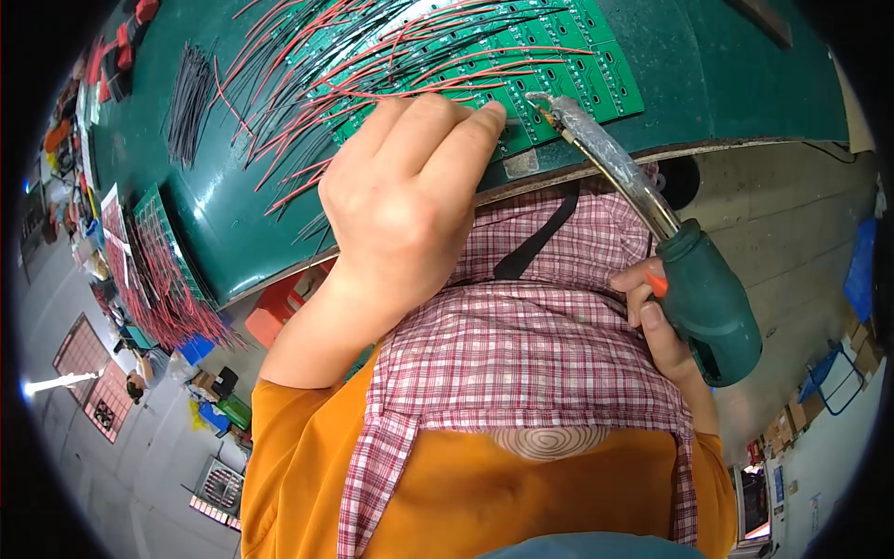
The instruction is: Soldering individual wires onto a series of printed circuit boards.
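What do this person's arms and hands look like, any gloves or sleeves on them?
Both hands are bare, with no gloves, rings or watch showing: the left hand and the right hand. The forearms are bare too. Short orange sleeves cover the upper arms, and a red-and-white checked apron hangs between them.

The worktop [736, 65] is dark green. On it lies a bright green circuit board panel [577, 65] dotted with small white marks, and red wires [307, 177] and black wires [191, 102] fan across it. The soldering gun [712, 298] has a dark green handle, an orange-red trigger and a silvery barrel. An apron [531, 345] shows a red-and-white check pattern over an orange shirt [289, 447]. At the far left lies another green board [168, 242] with red wires.
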### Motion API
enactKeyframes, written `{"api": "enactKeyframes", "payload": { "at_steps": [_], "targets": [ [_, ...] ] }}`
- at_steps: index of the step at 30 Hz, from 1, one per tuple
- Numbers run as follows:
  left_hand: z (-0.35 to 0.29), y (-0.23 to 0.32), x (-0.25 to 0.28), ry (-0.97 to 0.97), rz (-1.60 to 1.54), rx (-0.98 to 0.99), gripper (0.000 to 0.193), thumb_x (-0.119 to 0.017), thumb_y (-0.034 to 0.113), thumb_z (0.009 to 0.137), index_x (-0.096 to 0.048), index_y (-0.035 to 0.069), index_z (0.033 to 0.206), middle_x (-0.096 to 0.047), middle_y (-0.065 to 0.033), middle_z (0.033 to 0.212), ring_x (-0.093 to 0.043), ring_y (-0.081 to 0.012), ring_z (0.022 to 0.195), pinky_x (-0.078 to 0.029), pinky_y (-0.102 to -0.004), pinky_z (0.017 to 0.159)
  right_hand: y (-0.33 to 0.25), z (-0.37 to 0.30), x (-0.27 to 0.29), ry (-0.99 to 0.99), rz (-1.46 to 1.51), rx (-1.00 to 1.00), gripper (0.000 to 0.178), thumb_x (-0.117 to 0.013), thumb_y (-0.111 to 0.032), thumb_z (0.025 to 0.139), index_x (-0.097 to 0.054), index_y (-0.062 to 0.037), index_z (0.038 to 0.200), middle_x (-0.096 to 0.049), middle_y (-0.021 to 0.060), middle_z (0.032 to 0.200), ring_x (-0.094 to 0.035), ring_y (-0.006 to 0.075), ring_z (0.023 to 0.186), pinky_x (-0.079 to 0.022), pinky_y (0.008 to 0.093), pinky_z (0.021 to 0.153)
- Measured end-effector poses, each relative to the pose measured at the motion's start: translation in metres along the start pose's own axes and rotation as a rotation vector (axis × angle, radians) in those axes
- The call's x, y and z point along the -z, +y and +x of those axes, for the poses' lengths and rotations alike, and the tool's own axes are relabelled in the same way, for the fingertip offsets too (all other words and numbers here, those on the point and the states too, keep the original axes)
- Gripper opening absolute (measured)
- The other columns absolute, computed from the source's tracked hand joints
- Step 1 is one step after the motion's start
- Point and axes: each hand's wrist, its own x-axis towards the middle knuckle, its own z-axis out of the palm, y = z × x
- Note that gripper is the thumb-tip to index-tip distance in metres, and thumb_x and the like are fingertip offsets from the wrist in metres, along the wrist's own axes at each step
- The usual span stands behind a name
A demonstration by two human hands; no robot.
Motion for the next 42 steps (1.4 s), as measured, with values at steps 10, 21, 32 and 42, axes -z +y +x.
{"api": "enactKeyframes", "payload": {
  "at_steps": [10,21,32,42],
  "targets": [
    [0.000,0.002,-0.007,0.028,0.101,-0.014,0.020,-0.061,0.008,0.060,-0.064,0.006,0.080,-0.055,-0.0020,0.070,-0.055,-0.0170,0.064,-0.045,-0.0266,0.050,-0.005,-0.001,0.002,0.066,-0.248,-0.001,0.017,-0.061,-0.010,0.078,-0.064,-0.0043,0.094,-0.068,0.0019,0.088,-0.057,0.0090,0.073,-0.046,0.0213,0.063],
    [-0.002,0.004,-0.006,-0.015,0.090,0.004,0.019,-0.060,0.007,0.061,-0.063,0.006,0.079,-0.054,-0.0026,0.070,-0.054,-0.0177,0.063,-0.045,-0.0271,0.051,-0.005,0.001,0.000,0.051,0.121,-0.109,0.019,-0.061,-0.008,0.080,-0.062,0.0027,0.096,-0.056,-0.0031,0.067,-0.046,0.0038,0.064,-0.039,0.0174,0.061],
    [0.008,0.005,-0.006,-0.018,-0.068,0.068,0.022,-0.066,-0.007,0.064,-0.065,0.004,0.083,-0.057,-0.0070,0.069,-0.055,-0.0216,0.061,-0.044,-0.0301,0.053,0.004,-0.002,-0.002,0.105,0.038,0.021,0.019,-0.058,-0.008,0.083,-0.061,0.0051,0.097,-0.050,-0.0038,0.066,-0.041,0.0030,0.058,-0.036,0.0180,0.055],
    [0.008,0.005,-0.018,0.008,0.026,0.023,0.020,-0.060,0.005,0.060,-0.064,0.008,0.080,-0.054,-0.0023,0.070,-0.054,-0.0188,0.064,-0.045,-0.0290,0.051,0.002,-0.004,0.001,0.103,-0.070,-0.008,0.021,-0.059,-0.013,0.082,-0.062,0.0033,0.095,-0.054,-0.0015,0.066,-0.048,0.0056,0.060,-0.039,0.0187,0.055]
  ]
}}
